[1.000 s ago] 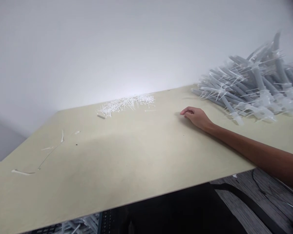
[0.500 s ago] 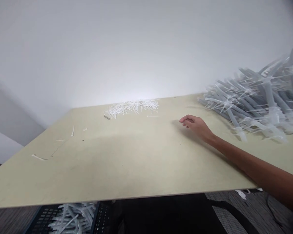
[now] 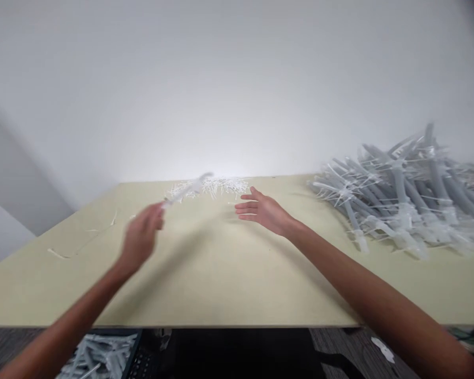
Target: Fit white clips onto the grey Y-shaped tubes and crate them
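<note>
My left hand (image 3: pixel 140 238) is raised over the left middle of the beige table (image 3: pixel 221 284), closed on a pale grey tube (image 3: pixel 187 190) that points up and right; both are blurred by motion. My right hand (image 3: pixel 263 210) hovers over the table's far middle with its fingers stretched out toward the left, holding nothing. Just beyond it lies a small heap of white cable ties (image 3: pixel 211 187).
A large pile of grey tubes with ties (image 3: pixel 406 205) fills the table's right side. A few loose tie scraps (image 3: pixel 82 239) lie at the far left. Under the table's left front edge a dark crate of tubes (image 3: pixel 102 355) shows. A white wall stands behind.
My left hand has come into view from the lower left holding a tube. My right hand has moved left and opened from curled to flat. The view has tilted.
</note>
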A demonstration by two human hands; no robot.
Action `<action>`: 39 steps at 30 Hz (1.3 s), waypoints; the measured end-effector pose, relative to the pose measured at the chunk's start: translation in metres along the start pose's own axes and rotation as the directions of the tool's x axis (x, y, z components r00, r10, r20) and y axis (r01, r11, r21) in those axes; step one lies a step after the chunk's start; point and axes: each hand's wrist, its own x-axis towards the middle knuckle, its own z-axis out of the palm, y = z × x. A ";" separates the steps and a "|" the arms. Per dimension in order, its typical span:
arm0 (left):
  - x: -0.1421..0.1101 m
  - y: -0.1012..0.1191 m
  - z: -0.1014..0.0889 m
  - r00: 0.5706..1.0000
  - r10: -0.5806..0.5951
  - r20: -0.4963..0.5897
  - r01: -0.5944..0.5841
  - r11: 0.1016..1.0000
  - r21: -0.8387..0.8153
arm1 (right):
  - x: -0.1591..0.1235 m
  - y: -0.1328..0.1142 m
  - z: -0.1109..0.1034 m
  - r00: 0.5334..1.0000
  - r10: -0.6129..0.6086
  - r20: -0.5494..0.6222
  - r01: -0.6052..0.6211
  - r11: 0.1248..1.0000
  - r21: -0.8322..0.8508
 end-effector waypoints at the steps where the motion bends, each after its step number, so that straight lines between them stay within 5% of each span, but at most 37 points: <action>1: 0.003 0.007 0.021 0.999 0.027 0.030 -0.025 0.998 -0.053 | 0.003 0.001 -0.002 1.000 0.029 0.003 -0.029 0.997 0.069; 5: 0.006 0.039 0.097 0.973 0.180 0.145 -0.152 0.971 -0.186 | 0.012 0.007 -0.021 0.998 -0.060 -0.037 0.064 0.988 0.137; 8: 0.002 0.052 0.122 0.937 0.287 0.200 -0.259 0.954 -0.152 | 0.014 0.012 -0.037 0.985 -0.161 -0.058 0.165 0.984 0.064; 13: -0.003 0.061 0.123 0.909 0.349 0.227 -0.330 0.936 -0.120 | 0.014 0.011 -0.049 0.956 -0.294 -0.008 0.294 0.955 -0.049; 18: 0.000 0.074 0.115 0.947 0.275 0.165 -0.212 0.924 -0.319 | 0.010 0.001 -0.049 0.922 -0.387 0.004 0.378 0.899 -0.221; 21: 0.010 0.084 0.105 0.963 0.251 0.100 -0.166 0.843 -0.511 | 0.006 -0.010 -0.046 0.834 -0.551 -0.027 0.466 0.729 -0.501; 23: 0.021 0.088 0.101 0.937 0.342 0.063 -0.225 0.735 -0.639 | 0.002 -0.021 -0.045 0.749 -0.659 -0.074 0.480 0.615 -0.626; 25: 0.035 0.088 0.106 0.907 0.420 0.032 -0.284 0.664 -0.692 | -0.002 -0.032 -0.045 0.666 -0.730 -0.155 0.495 0.588 -0.640; 27: 0.049 0.081 0.121 0.914 0.398 0.079 -0.277 0.755 -0.594 | -0.008 -0.042 -0.044 0.620 -0.751 -0.227 0.544 0.620 -0.565; 28: 0.056 0.075 0.132 0.919 0.369 0.136 -0.264 0.835 -0.482 | -0.010 -0.046 -0.043 0.637 -0.730 -0.248 0.576 0.665 -0.475; 30: 0.067 0.058 0.160 0.926 0.302 0.226 -0.250 0.940 -0.230 | -0.014 -0.047 -0.042 0.747 -0.616 -0.248 0.570 0.787 -0.237; 33: 0.078 0.031 0.201 0.896 0.135 0.424 -0.187 0.979 0.082 | -0.013 -0.038 -0.041 0.909 -0.377 -0.180 0.393 0.918 0.060; 36: 0.083 0.017 0.225 0.855 0.025 0.518 -0.154 0.966 0.208 | -0.009 -0.023 -0.039 0.958 -0.251 -0.135 0.275 0.939 0.204; 39: 0.084 0.016 0.231 0.866 0.022 0.500 -0.160 0.959 0.234 | -0.005 -0.012 -0.036 0.965 -0.221 -0.140 0.247 0.946 0.212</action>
